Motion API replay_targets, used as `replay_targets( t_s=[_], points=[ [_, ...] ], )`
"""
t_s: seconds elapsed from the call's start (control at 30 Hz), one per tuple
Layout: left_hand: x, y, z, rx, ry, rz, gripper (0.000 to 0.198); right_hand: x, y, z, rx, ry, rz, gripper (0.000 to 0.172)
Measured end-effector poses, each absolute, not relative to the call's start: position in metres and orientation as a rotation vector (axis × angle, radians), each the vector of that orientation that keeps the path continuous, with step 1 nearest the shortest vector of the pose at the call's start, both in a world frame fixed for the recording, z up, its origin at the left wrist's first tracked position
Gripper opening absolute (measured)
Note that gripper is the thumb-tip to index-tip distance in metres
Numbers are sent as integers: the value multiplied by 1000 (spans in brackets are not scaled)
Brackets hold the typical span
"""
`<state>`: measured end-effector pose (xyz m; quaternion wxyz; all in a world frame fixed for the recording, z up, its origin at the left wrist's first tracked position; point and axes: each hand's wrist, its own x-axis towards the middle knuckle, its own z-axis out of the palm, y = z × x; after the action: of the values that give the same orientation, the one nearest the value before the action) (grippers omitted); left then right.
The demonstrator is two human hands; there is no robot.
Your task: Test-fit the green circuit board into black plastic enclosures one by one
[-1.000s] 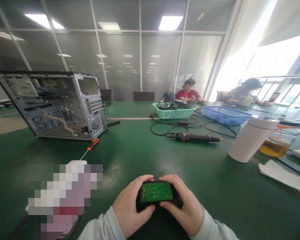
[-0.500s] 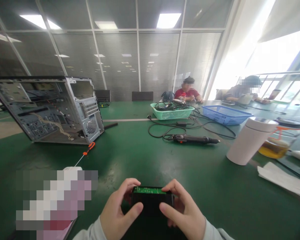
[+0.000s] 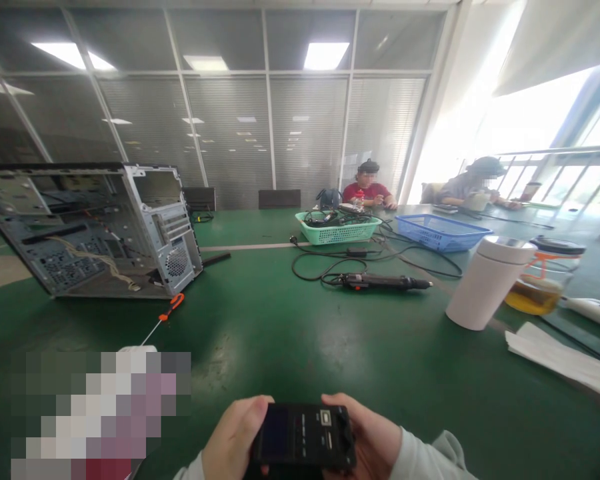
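Low in front of me, both hands hold a small black electronic device (image 3: 305, 437). Its front panel faces up at me, with a dark screen at its left, small white markings in the middle and a USB-like port and a narrow slot towards the right. My left hand (image 3: 234, 433) closes around the left end, thumb along the top edge. My right hand (image 3: 375, 430) grips the right end, with most of its fingers hidden behind or under the device. The device's back is out of sight.
On the green table (image 3: 260, 340) an opened computer case (image 3: 150, 233) stands left. Farther back are a black power screwdriver (image 3: 385, 281), a green basket of cables (image 3: 337, 232) and a blue basket (image 3: 443, 235). A white tumbler (image 3: 487, 287) and a jar (image 3: 545, 277) stand right. Two people sit beyond.
The device has been turned: its green circuit board showed at the top before, and now its front panel with the screen faces me. Both hands sit slightly lower. The view has tilted up slightly.
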<state>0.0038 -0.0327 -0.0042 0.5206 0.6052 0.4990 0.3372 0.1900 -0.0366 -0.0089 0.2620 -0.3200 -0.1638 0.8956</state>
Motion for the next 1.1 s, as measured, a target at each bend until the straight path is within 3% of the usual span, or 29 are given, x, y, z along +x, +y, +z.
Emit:
replay_targets(
  t_s=[0.1, 0.2, 0.33, 0.43, 0.6, 0.83, 1.1],
  points=[
    [7, -32, 0, 1474, 1060, 825, 45, 197, -34, -7, -1007, -776, 2282, 39],
    [11, -33, 3, 1497, 1020, 862, 41, 202, -34, -2, -1091, -1131, 1756, 42],
    [13, -36, 4, 1558, 1050, 877, 39, 202, -42, 4, -1021, -1474, 1148, 25],
    [12, -39, 8, 1744, 1102, 921, 36, 201, -46, 3, -1005, -1636, 914, 39],
    [11, -39, 14, 1843, 1081, 889, 29, 204, -45, 2, -1070, -1710, 823, 29],
    [12, -38, 8, 1708, 996, 818, 24, 208, -44, 5, -1143, -1684, 791, 30],
    [14, -44, 12, 1950, 1050, 710, 24, 205, -44, 6, -1176, -1664, 819, 38]
  ],
)
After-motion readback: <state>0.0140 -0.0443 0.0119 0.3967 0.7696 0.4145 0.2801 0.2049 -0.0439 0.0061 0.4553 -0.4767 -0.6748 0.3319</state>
